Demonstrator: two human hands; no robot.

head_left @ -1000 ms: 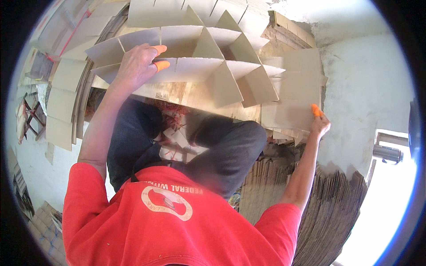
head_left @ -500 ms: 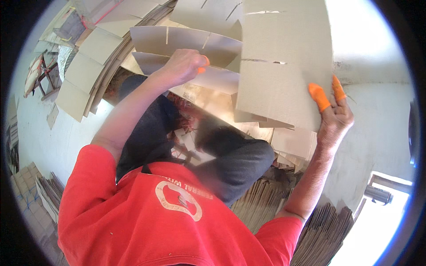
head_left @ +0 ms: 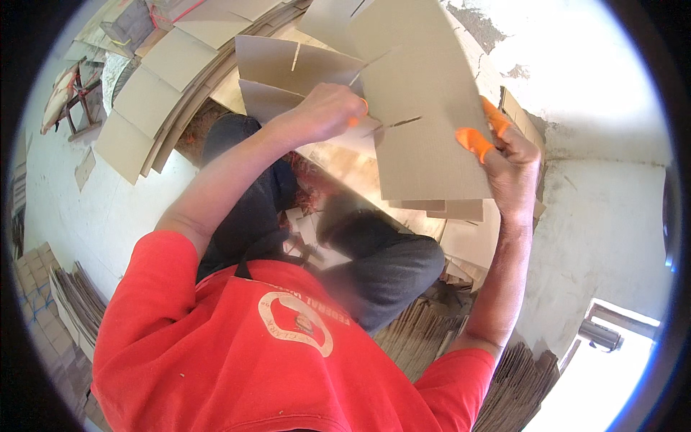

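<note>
A tan slotted cardboard sheet (head_left: 432, 108), with short slits cut in it, is held up at a tilt. My right hand (head_left: 515, 169) grips its right edge, thumb on the near face, with orange covers on thumb and finger. To the left, slotted cardboard strips (head_left: 277, 61) stand on edge across a pale board. Closed at the right end of these strips is my left hand (head_left: 327, 111), an orange cover showing at its fingertips. Its fingers pinch a strip's end beside the big sheet; the exact hold is partly hidden.
Stacked cardboard sheets (head_left: 155, 93) lie at the upper left, beside a small wooden stool (head_left: 75, 101). A bundle of cardboard (head_left: 515, 389) stands on edge at the lower right. My crossed legs (head_left: 381, 266) sit close to the board, scraps between them.
The big sheet has moved left and tilted, its slits now slanting. My right hand has moved left with it. My left hand has shifted right and slightly down, toward the sheet.
</note>
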